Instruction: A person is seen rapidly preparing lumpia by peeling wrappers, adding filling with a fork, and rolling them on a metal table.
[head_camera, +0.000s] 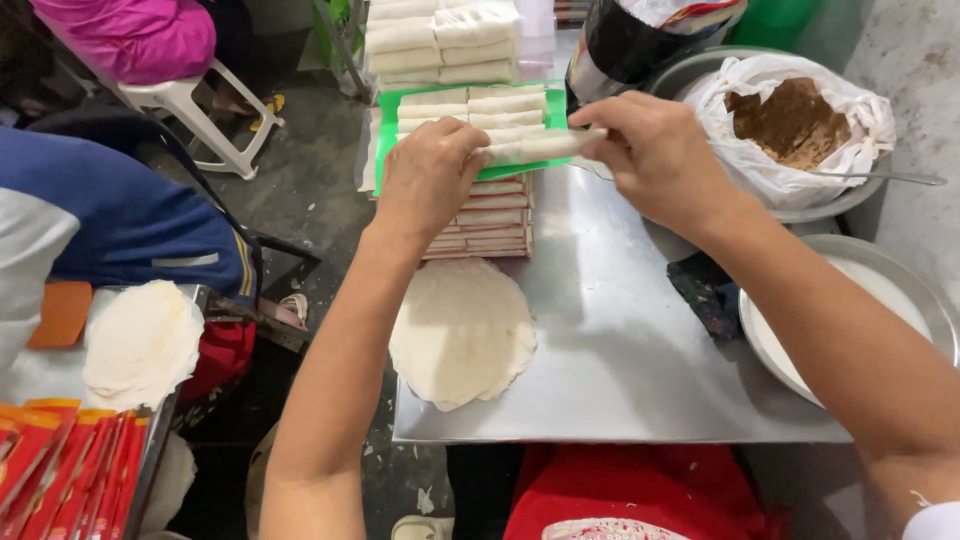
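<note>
Both my hands hold one pale rolled wrapper (540, 146) level above a green tray (385, 140). My left hand (430, 175) grips its left end and my right hand (655, 150) pinches its right end. Finished rolls (470, 105) lie in rows on the tray, and more trays of rolls (485, 215) are stacked beneath it. A stack of round flat wrappers (462, 332) lies on the steel table (620, 340) below my left forearm.
A white bag of brown filling (790, 120) with a spoon sits in a metal basin at the right. A metal bowl of white liquid (860, 290) stands below it. At the left, a person in blue (110, 215), another wrapper stack (140, 345) and red packets (60, 470).
</note>
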